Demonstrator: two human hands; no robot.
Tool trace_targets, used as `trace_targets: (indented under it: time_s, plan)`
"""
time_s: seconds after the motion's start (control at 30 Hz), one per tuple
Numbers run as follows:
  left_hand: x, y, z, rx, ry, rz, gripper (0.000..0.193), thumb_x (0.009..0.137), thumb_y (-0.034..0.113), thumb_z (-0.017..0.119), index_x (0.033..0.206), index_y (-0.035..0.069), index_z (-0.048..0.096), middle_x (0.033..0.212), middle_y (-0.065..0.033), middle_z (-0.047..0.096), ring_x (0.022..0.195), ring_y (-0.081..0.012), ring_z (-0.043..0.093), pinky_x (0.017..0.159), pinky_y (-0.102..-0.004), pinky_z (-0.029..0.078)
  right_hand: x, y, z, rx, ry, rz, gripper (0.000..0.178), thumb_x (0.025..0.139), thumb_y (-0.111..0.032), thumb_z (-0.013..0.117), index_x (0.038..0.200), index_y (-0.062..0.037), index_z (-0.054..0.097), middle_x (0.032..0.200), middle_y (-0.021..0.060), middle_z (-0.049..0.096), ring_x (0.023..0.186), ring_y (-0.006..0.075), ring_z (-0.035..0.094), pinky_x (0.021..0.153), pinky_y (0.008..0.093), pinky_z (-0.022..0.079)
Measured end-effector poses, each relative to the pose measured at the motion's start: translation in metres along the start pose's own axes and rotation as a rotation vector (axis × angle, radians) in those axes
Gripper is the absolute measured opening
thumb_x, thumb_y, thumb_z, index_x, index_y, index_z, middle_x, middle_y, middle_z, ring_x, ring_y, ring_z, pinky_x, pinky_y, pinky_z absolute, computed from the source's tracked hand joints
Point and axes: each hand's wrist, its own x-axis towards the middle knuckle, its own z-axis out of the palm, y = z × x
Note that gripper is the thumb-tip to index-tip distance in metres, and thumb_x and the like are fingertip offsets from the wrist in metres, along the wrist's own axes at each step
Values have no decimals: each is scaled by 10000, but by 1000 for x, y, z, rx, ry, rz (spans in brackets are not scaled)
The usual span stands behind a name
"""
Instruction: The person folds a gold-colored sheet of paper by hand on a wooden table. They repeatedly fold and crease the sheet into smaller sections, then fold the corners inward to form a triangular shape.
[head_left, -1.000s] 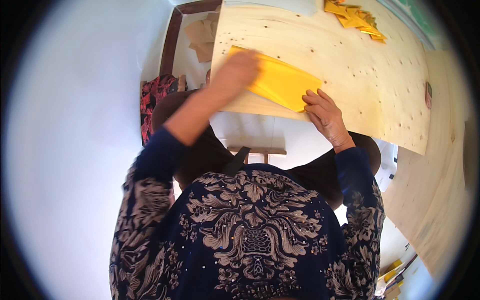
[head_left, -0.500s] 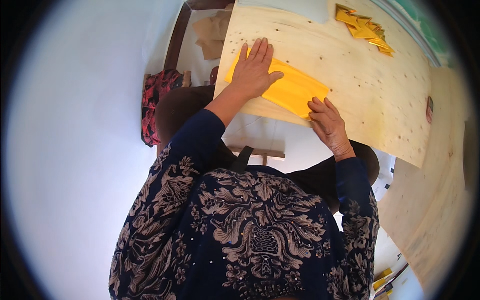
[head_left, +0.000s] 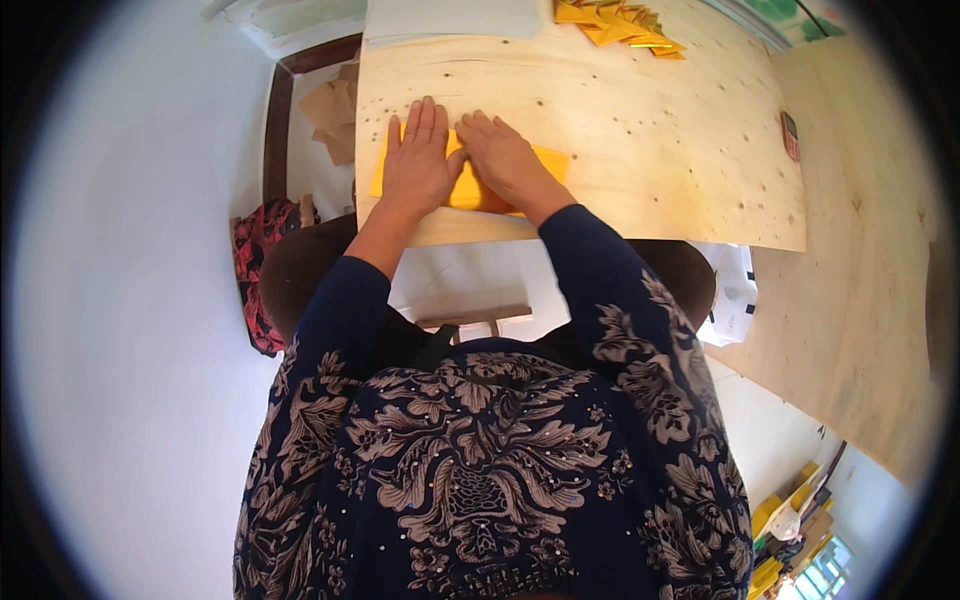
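The yellow sheet [head_left: 468,190] lies near the front edge of the wooden tabletop [head_left: 650,170]; the left hand [head_left: 418,165], flat, little finger spread, should anchor it; the right hand [head_left: 500,158], fingers bunched, pinching or not I cannot tell, should press evenly.

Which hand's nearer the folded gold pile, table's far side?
Right. The right hand rests on the yellow sheet, short of the gold pile and left of it; the left hand rests farther left.

Navy top [head_left: 500,545], taupe leaf-and-flower pattern [head_left: 485,490], tiny pale dots; plain navy cuffs [head_left: 572,245]; dark brown trousers [head_left: 300,275].
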Motion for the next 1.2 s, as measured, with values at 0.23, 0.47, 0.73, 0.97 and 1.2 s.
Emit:
trace_targets:
  time_s: [0.23,0.47,0.73,0.97,1.2]
  plan:
    - [-4,-8,13,-6,113,-51,762,964,526,433,1510,15,284,1602,-155,212,1492,-266,164,1200,-482,80,-62,18,-32,-306,-127,40,681,920,-419,550,1443,-12,394,1546,160,334,1453,283,270,1187,466,163]
    - [-13,-27,-11,86,0,-167,773,945,543,464,1499,26,315,1596,-137,243,1488,-264,181,1187,-522,76,-85,33,-45,-412,-147,70,534,989,-363,458,1451,-97,422,1543,59,369,1448,219,284,1190,439,168]
    - [-69,74,-25,-298,24,539,754,759,325,767,1393,76,443,1467,-128,428,1383,-301,365,1141,-458,277,-110,15,-42,-377,-20,136,477,991,-320,472,1407,-87,482,1514,64,414,1430,254,316,1180,468,181]
    - [-74,88,-6,-314,221,566,473,738,141,723,1175,67,558,1254,-114,554,1234,-288,498,1048,-422,373,-123,6,-40,-344,31,198,447,990,-281,479,1394,-91,500,1508,62,424,1429,245,325,1175,458,193]
    - [-74,96,-6,-341,303,639,179,753,110,653,924,81,607,1019,-68,604,1026,-244,580,894,-380,432,-123,8,-38,-369,63,177,447,998,-309,452,1384,-93,515,1501,57,432,1411,254,345,1169,474,196]
